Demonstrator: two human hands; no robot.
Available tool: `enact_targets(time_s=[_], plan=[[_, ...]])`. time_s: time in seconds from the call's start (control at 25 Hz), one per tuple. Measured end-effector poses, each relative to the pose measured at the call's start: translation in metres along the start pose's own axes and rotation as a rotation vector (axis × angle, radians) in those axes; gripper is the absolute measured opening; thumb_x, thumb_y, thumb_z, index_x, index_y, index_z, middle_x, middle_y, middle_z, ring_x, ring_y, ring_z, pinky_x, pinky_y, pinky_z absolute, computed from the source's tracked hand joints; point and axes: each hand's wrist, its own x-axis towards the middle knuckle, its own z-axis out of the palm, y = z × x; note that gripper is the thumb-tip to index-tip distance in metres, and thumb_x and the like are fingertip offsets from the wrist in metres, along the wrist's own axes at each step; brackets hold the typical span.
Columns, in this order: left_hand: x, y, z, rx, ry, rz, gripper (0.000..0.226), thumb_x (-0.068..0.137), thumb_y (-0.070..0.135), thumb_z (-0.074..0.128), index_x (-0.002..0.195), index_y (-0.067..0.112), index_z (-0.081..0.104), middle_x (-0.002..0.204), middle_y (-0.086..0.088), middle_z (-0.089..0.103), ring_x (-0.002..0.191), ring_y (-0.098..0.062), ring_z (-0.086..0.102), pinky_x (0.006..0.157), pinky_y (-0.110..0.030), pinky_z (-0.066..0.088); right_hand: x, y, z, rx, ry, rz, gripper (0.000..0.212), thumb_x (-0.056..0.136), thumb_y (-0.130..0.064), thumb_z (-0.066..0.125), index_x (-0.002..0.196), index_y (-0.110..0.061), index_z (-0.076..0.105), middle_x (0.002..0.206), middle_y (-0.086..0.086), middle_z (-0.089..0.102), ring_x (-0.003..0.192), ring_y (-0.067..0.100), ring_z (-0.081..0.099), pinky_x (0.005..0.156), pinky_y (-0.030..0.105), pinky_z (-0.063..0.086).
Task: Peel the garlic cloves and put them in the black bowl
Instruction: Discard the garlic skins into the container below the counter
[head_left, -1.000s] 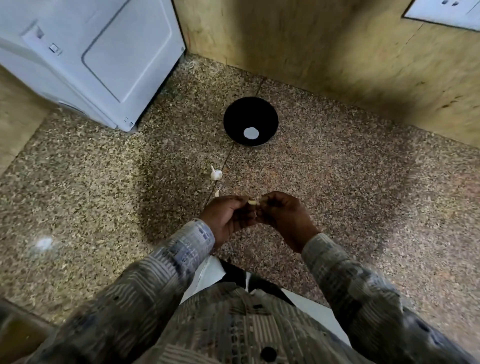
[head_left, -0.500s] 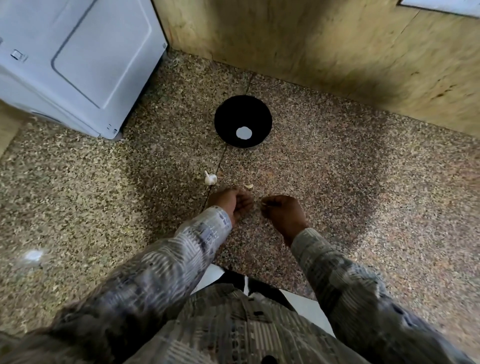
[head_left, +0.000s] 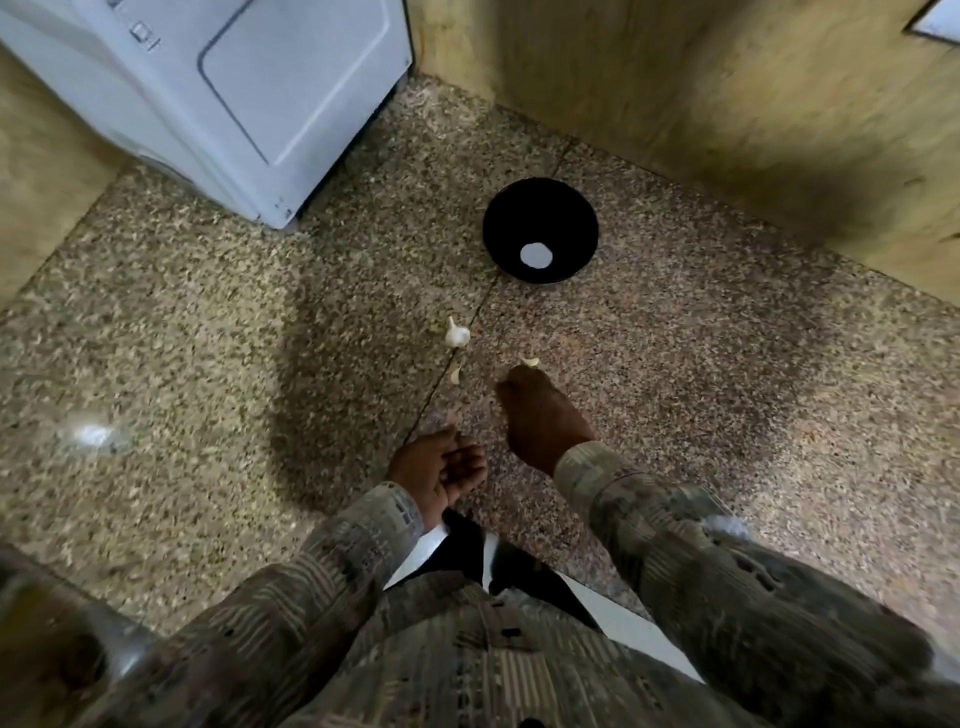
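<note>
- Round black bowl (head_left: 540, 231) sits on the speckled granite floor (head_left: 727, 395), near the tan wall; a pale round spot shows in its bottom.
- Right hand (head_left: 540, 415) reaches toward the bowl, fingertips bunched at a small pale garlic clove (head_left: 530, 362); actual grip, cannot tell.
- Left hand (head_left: 441, 467) nearer the person, palm up, fingers loosely curled, holds nothing visible.
- Small white garlic bulb (head_left: 457, 335) and a loose clove piece (head_left: 455, 374) lie between hands and bowl.
</note>
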Motion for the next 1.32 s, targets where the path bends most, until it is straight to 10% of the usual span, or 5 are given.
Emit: enact_targets(time_s=[0.16, 0.36, 0.48, 0.68, 1.32], plan=[[-0.008, -0.034, -0.029, -0.012, -0.056, -0.102, 0.035, 0.103, 0.025, 0.057, 0.106, -0.008, 0.069, 0.097, -0.022, 0.072, 0.088, -0.032, 0.07, 0.068, -0.042, 0.062, -0.034, -0.002, 0.039, -0.271, -0.08, -0.16, 0.053, 0.094, -0.024, 0.01, 0.116, -0.007, 0.056, 0.117, 0.013, 0.054, 0.091, 0.039, 0.063, 0.056, 0.049, 0.054], [-0.016, -0.084, -0.036, -0.197, -0.063, -0.064, 0.037, 0.104, 0.024, 0.057, 0.12, -0.009, 0.064, 0.1, -0.022, 0.072, 0.087, -0.032, 0.071, 0.064, -0.04, 0.062, -0.066, 0.006, 0.029, -0.186, 0.019, -0.198, 0.008, 0.084, -0.003, 0.063, 0.08, -0.003, 0.07, 0.093, 0.017, 0.066, 0.079, 0.041, 0.065, 0.051, 0.044, 0.056], [-0.029, -0.102, -0.035, -0.364, -0.072, 0.058, 0.036, 0.106, 0.026, 0.052, 0.11, -0.008, 0.065, 0.094, -0.021, 0.074, 0.077, -0.03, 0.075, 0.061, -0.039, 0.063, -0.068, 0.009, 0.025, 0.462, -0.154, 0.261, 0.012, 0.087, -0.014, 0.069, 0.093, -0.013, 0.08, 0.102, 0.013, 0.076, 0.096, 0.031, 0.072, 0.089, 0.045, 0.06], [-0.062, -0.126, -0.064, -0.669, -0.044, 0.296, 0.035, 0.107, 0.025, 0.047, 0.099, -0.003, 0.066, 0.091, -0.016, 0.073, 0.085, -0.028, 0.072, 0.065, -0.037, 0.064, -0.108, -0.034, 0.024, 1.758, -0.261, 0.596, 0.017, 0.093, 0.019, 0.055, 0.091, 0.007, 0.066, 0.088, 0.017, 0.07, 0.086, 0.023, 0.069, 0.081, 0.03, 0.063], [-0.202, -0.335, -0.297, -1.214, 0.339, 0.626, 0.033, 0.105, 0.031, 0.049, 0.101, 0.004, 0.068, 0.089, -0.01, 0.074, 0.087, -0.022, 0.07, 0.079, -0.033, 0.062, -0.229, -0.289, 0.124, 1.231, -1.021, 0.158, 0.036, 0.092, 0.024, 0.038, 0.104, 0.006, 0.067, 0.103, 0.018, 0.071, 0.095, 0.025, 0.072, 0.089, 0.029, 0.061]])
